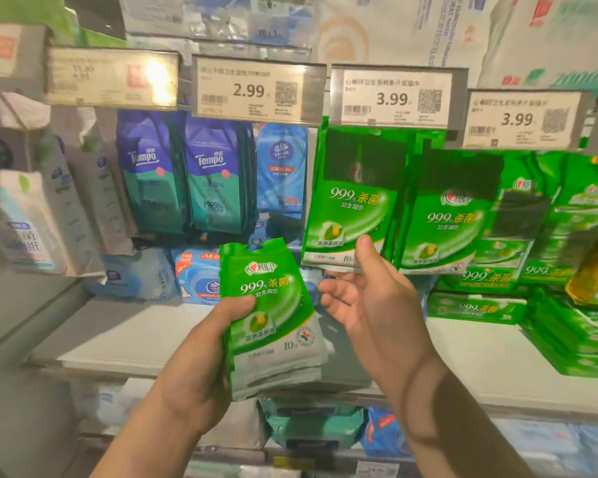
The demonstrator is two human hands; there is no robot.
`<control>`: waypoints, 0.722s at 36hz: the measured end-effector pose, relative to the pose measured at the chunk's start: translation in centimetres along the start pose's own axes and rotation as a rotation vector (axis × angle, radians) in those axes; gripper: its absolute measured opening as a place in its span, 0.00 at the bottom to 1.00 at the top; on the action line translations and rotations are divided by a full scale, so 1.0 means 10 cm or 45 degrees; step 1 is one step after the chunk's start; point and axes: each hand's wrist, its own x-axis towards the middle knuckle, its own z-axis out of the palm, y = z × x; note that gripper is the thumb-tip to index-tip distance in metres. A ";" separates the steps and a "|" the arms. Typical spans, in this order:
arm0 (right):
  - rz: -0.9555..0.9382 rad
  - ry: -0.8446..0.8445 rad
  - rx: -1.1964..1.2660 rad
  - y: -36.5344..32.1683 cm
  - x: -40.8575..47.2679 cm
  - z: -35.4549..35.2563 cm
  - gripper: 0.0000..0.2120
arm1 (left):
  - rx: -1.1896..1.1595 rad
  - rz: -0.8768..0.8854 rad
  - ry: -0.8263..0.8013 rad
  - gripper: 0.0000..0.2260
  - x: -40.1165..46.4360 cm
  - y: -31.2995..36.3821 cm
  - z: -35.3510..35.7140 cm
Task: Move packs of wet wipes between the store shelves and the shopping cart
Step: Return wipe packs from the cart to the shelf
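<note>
My left hand (201, 360) grips a small stack of green wet wipe packs (273, 315) from the left side, thumb across the front, held upright in front of the shelf. My right hand (370, 298) reaches up to a green pack (349, 201) that hangs from a peg under the 3.99 price tag. The thumb lies on that pack's lower front edge and the index finger runs under it, while the other fingers are spread. A second identical hanging pack (446, 215) is just to the right.
Blue Tempo packs (214, 174) and a blue Vinda pack (282, 167) hang to the left. More green packs (567, 326) lie stacked on the white shelf (135, 336) at the right. Price tags (256, 91) run along the rail above. No cart is in view.
</note>
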 end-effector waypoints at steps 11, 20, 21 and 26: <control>0.075 0.177 0.226 -0.05 0.33 0.27 0.13 | 0.023 -0.014 0.067 0.33 0.00 0.05 0.05; 0.209 0.156 0.243 0.01 0.46 0.21 0.18 | -0.339 -0.116 -0.029 0.24 -0.03 0.02 0.11; 0.239 0.162 0.234 0.03 0.45 0.19 0.19 | -0.379 -0.109 -0.024 0.25 -0.02 0.00 0.10; 0.345 0.059 -0.085 0.14 0.35 -0.05 0.16 | -0.341 -0.072 -0.017 0.24 0.06 -0.06 0.06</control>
